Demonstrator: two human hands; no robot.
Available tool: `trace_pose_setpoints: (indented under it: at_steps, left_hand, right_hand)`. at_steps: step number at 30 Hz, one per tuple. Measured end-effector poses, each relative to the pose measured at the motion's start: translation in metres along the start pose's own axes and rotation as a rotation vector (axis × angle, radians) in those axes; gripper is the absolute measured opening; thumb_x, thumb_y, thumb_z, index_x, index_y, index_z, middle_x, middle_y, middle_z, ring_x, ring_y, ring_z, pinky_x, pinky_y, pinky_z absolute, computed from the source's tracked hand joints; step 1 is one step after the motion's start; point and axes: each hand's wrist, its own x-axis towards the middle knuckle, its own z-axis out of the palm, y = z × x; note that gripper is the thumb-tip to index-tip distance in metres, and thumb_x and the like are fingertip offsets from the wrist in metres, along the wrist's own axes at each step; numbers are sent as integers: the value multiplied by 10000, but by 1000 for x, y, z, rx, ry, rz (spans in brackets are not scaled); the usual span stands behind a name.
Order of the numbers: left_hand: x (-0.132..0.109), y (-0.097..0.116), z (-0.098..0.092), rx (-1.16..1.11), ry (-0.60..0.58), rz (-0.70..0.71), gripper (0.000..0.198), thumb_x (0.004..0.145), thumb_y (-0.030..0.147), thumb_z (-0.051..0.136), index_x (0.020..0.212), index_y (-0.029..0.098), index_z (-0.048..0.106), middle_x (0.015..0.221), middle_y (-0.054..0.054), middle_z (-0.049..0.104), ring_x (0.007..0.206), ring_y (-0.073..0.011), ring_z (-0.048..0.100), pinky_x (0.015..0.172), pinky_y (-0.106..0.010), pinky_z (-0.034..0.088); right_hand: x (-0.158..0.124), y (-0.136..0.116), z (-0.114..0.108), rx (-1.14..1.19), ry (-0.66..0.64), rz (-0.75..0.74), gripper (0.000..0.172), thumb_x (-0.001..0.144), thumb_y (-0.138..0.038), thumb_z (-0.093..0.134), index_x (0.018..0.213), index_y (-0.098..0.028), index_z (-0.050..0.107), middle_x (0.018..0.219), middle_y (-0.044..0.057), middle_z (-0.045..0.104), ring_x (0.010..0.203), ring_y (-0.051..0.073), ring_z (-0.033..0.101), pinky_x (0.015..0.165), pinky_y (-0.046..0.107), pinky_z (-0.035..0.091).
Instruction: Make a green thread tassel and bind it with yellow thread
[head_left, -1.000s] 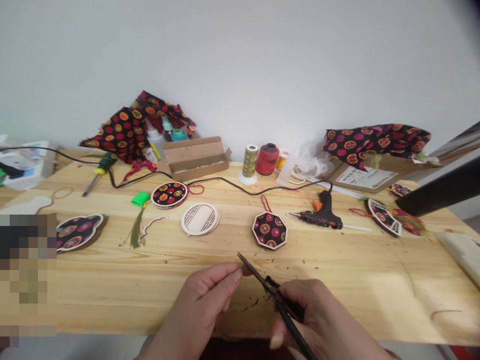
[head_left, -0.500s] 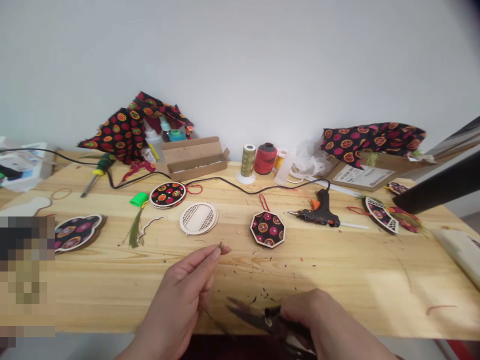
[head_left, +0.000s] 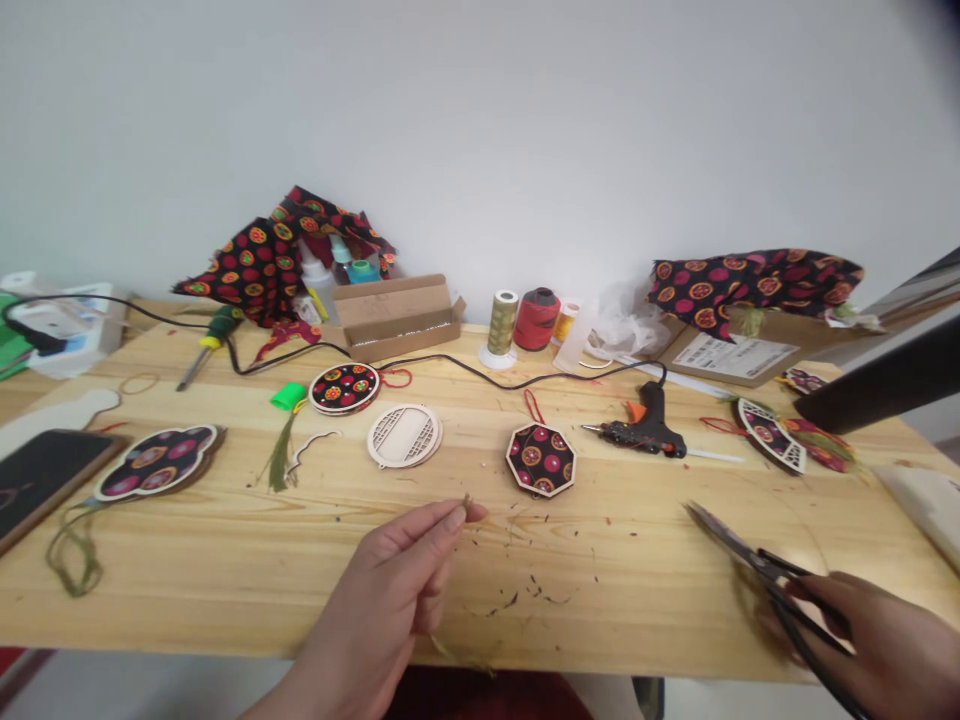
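Olive-green cord (head_left: 468, 499) is, in the head view, showing as a short end on the near side of the octagonal ornament (head_left: 541, 470) and to its left. The left hand (head_left: 409, 560) is pinching that end, thumb and forefinger pressing together with no visible gap; the remaining fingers are curling beneath. A thin strand (head_left: 454, 655) is trailing below the same hand; whether it is belonging to the same cord cannot be confirmed.

The right hand (head_left: 885, 640) is gripping the scissors (head_left: 763, 566), on the ornament's near side and well to its right. Its fingers are wrapping round the handles; the blades are lying nearly together and are standing well apart from the cord. Dark clippings (head_left: 514, 600) are lying on the ornament's near side. A glue gun (head_left: 649, 430) is resting to the ornament's right, a round lattice frame (head_left: 405, 436) to its left, and an olive spool (head_left: 502, 325) is standing behind it.

Judgement: the step in hand is appearing to be holding the cord end ready, with no cutting under way. The next move is probably calling for a steady pinch and for keeping the scissors clear, unless trimming is being required.
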Motion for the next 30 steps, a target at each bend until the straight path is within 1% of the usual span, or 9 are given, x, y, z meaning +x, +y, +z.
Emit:
trace_pose_setpoints:
  at_steps: [5, 9, 11, 14, 18, 21, 25, 28, 30]
  left_hand:
    - [-1, -1, 4, 70, -14, -10, 287, 737, 403, 670, 863, 151, 720, 431, 116, 251, 422, -62, 155, 399, -199, 139]
    - [-2, -3, 5, 120, -77, -29, 272, 777, 400, 634, 889, 167, 718, 430, 117, 247, 422, -66, 157, 411, -212, 127]
    - [-3, -4, 5, 131, -116, -47, 270, 790, 402, 618, 885, 170, 719, 437, 118, 234, 427, -70, 137, 411, -222, 112]
    - [-5, -4, 8, 148, -179, -62, 274, 820, 400, 580, 895, 174, 716, 439, 115, 238, 430, -78, 127, 409, -234, 111]
    - [-7, -5, 10, 208, -221, -28, 264, 844, 380, 553, 769, 171, 698, 424, 104, 278, 427, -80, 162, 414, -238, 137]
    - [-8, -6, 11, 213, -244, -26, 270, 839, 363, 564, 669, 174, 654, 434, 100, 284, 431, -80, 170, 417, -237, 148]
    - [-9, -7, 11, 220, -253, -27, 243, 839, 361, 560, 730, 177, 675, 435, 101, 287, 426, -81, 172, 415, -238, 149]
    - [-9, -6, 12, 231, -269, -41, 231, 836, 360, 564, 787, 172, 689, 438, 105, 270, 427, -80, 160, 409, -234, 141]
    - [-9, -7, 14, 209, -285, -55, 221, 832, 356, 572, 763, 173, 677, 435, 107, 269, 426, -78, 151, 406, -231, 132]
  right_hand:
    - [17, 18, -8, -230, -169, 78, 227, 735, -390, 536, 647, -235, 677, 639, 132, 674, 550, 283, 657, 488, 367, 482]
    - [22, -31, -11, -244, 67, 52, 342, 799, -429, 487, 813, -166, 706, 874, 201, 680, 811, 358, 654, 693, 470, 503]
    - [21, -75, -7, 66, 125, -106, 338, 815, -429, 505, 971, -191, 688, 1044, 149, 650, 902, 302, 630, 747, 433, 505]
    - [18, -142, 9, 603, -59, -296, 313, 795, -370, 608, 1075, -238, 658, 944, 69, 648, 769, 183, 599, 690, 315, 505]
    - [22, -189, 32, 991, -261, -292, 384, 719, -372, 720, 1078, -244, 670, 857, 25, 595, 764, 148, 526, 722, 290, 462]
    - [27, -197, 38, 1091, -320, -241, 322, 688, -355, 750, 982, -229, 716, 775, 3, 541, 743, 138, 501, 731, 287, 440]
    - [28, -198, 37, 1160, -360, -205, 152, 684, -283, 755, 808, -195, 749, 751, 11, 564, 756, 143, 520, 727, 283, 424]
    - [26, -198, 36, 1148, -312, -202, 31, 698, -221, 734, 691, -191, 733, 721, 9, 584, 739, 145, 534, 712, 283, 414]
    - [25, -198, 38, 1094, -266, -214, 76, 713, -192, 714, 638, -188, 702, 694, -1, 578, 734, 145, 528, 709, 281, 403]
